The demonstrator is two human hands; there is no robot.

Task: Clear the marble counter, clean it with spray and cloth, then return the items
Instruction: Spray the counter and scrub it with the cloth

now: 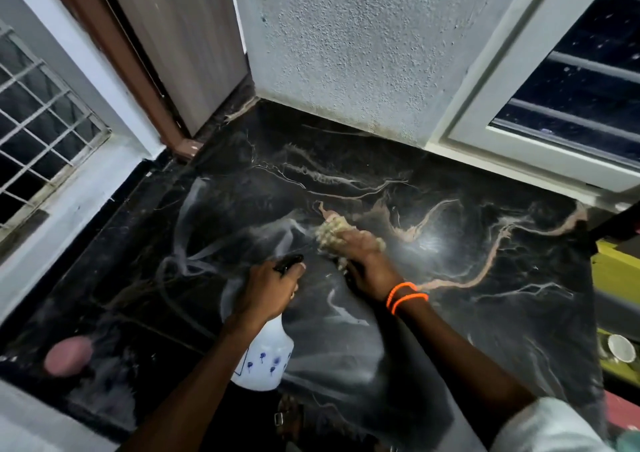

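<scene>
The left hand (pixel 268 287) is wrapped around the neck of a white spray bottle (pixel 265 358), fingers curled by the black trigger head, which points out over the dark marble tabletop (pixel 433 313); the bottle's body hangs low, close to the person, near the front edge. The right hand (pixel 363 261), with orange bands (pixel 405 295) at the wrist, presses a pale nubby cloth (pixel 332 233) down onto the stone near the middle, fingers closed over its top so only the front fringe shows. The cloth looks soft and floppy, so it is best bunched under the palm and pushed flat rather than pinched at a corner. The bottle seems light plastic, and the neck is the sensible place to hold it, since the trigger sits right there. The stone is probably slick where it is wet; pale streaks and a hazy patch lie across it, suggesting spray not yet wiped away. Around the work, a rough plastered wall (pixel 346 53) and a white window frame (pixel 519 146) close off the far side, a wooden door frame (pixel 149 81) stands at the back left corner, and a barred window (pixel 38 122) lies to the left. A blurred pinkish shape (pixel 67 354) sits low left; I cannot tell what it is. To the right, beyond the stone's edge, a small white cup (pixel 620 347) rests among other objects. Nothing blocks the cloth's path, though the corners by the wall will be awkward to reach.
</scene>
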